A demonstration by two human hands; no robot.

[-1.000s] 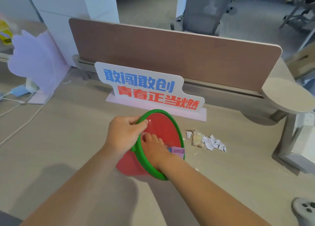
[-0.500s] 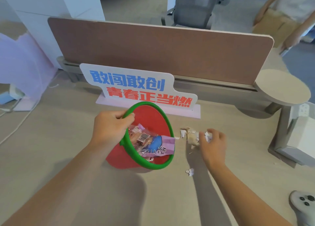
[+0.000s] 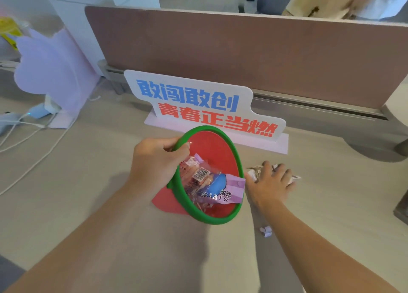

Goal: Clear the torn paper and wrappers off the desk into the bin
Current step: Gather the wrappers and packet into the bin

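Our left hand (image 3: 154, 160) closes its grip on the green rim of the red bin (image 3: 212, 153), thumb on the outside and fingertips curled over the near-left edge, tipping the bin so that its mouth opens toward us and to the right. Our right hand (image 3: 268, 183) lies palm down with fingers spread over the heap of torn paper scraps (image 3: 294, 178) just right of the bin; the fingers press on the scraps rather than close round them, so that grip is open. Bits of white and tan paper show past the fingertips and beside the thumb, touching the desk (image 3: 88, 193).

Inside the bin lie the wrappers (image 3: 207, 182): a clear crinkled packet with a white barcode label, and over it a blue and lilac packet whose black characters face away from us and are too small for us to read. One small crumpled lilac-white scrap (image 3: 266, 231) lies alone on the desk near our right forearm, apart from the heap.

Behind the bin stands a white cut-out sign (image 3: 198, 102) on a pale pink base, with "敢闯敢创" in blue and "青春正当燃" in red below it. Behind that runs the brown desk divider (image 3: 220, 49). At far left, a lilac flower-shaped board (image 3: 50, 71) stands with white cables (image 3: 28, 138) trailing across the desk.
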